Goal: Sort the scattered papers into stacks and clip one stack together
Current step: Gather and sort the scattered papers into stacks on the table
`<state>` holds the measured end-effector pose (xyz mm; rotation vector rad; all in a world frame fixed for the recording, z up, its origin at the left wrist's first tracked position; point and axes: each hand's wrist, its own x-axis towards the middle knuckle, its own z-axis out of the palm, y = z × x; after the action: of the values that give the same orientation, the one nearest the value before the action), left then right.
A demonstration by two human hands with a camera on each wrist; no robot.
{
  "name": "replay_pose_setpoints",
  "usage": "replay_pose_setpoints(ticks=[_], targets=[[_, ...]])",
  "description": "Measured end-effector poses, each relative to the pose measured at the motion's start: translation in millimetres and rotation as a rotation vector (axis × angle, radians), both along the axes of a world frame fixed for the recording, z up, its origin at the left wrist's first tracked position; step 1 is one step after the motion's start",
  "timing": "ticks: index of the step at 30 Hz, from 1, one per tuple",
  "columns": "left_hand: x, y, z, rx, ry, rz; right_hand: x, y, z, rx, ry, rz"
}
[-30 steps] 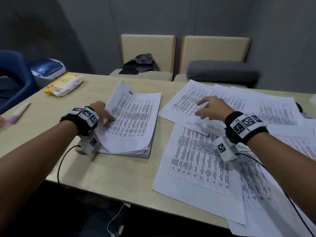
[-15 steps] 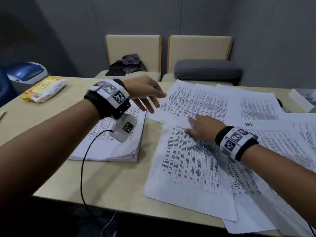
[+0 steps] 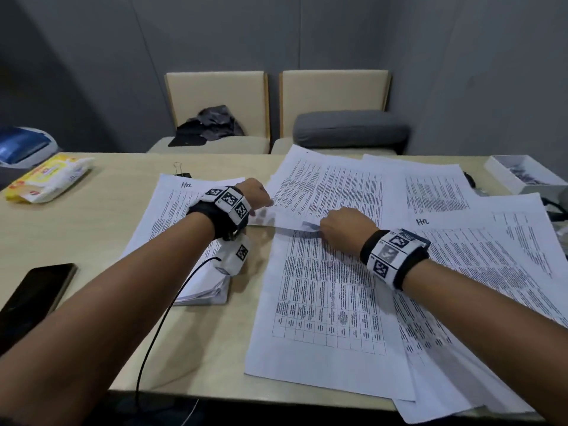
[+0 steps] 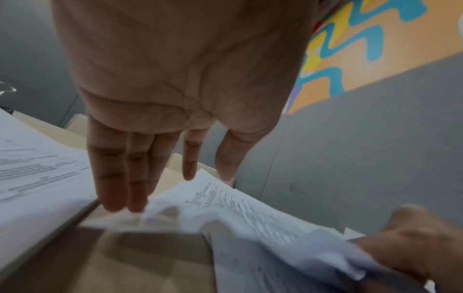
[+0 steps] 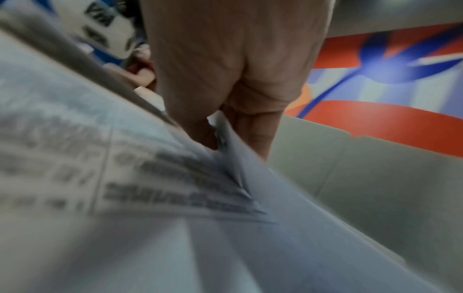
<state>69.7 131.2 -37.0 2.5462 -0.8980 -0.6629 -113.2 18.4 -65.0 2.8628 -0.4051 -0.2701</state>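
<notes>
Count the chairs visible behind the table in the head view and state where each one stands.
2. The left chair is behind the table's middle, with dark cloth on its seat. The right chair stands beside it and holds a grey cushion. Others may lie outside the frame.

Setting: we take this for an office or meeting room. We note a pale laminate table (image 3: 92, 229) spread with printed table sheets (image 3: 332, 302), a binder clip (image 3: 181, 173), two beige upholstered chairs (image 3: 335, 90) against plain grey wall panels (image 3: 307, 32), and a smartphone (image 3: 33, 296). In the wrist views we note a brightly painted wall mural (image 4: 371, 45).
</notes>
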Motion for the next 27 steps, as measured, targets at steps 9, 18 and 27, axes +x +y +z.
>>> replay_pose_setpoints(ticks=[9, 18, 27], targets=[[19, 15, 11, -0.535, 0.949, 0.269, -65, -18, 26, 0.061, -0.394, 0.066], [-17, -5, -12, -0.125, 0.309, 0.22, -96, -9, 13, 0.656, -0.187, -0.08], [-18, -4, -58, -0.294, 0.813, 0.264, -99, -61, -7, 0.811, -0.364, -0.599]])
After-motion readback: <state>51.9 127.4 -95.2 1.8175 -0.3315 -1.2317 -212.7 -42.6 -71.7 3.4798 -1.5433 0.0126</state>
